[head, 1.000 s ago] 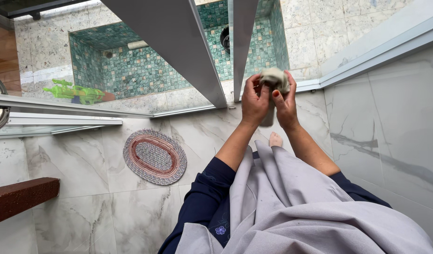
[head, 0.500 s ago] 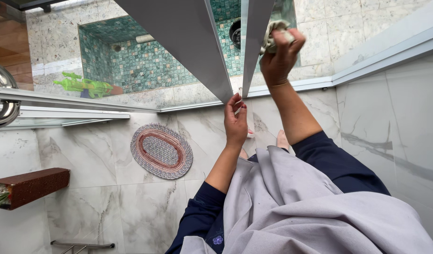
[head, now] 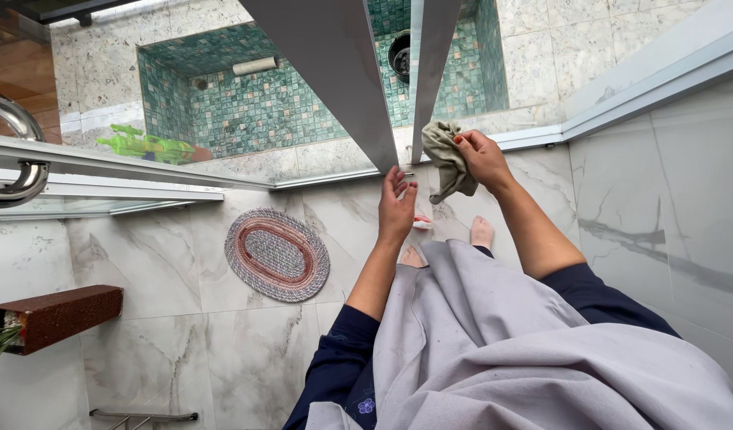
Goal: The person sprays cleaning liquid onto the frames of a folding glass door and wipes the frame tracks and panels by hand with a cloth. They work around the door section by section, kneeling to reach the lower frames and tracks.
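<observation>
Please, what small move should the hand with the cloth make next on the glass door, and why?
Probably the right hand should press the grey-green cloth flat on the edge of the glass door and draw it along. The cloth is bunched in that hand beside the edge, partly hanging loose, while the left hand rests its fingertips on the other panel, seemingly steadying it.

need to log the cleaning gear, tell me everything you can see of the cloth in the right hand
The cloth is a dull grey-green rag of soft, worn-looking fabric, crumpled and bunched. The right hand clutches its upper part against the edge of the glass door panel; the loose end hangs down below the fingers. No print shows.
</observation>
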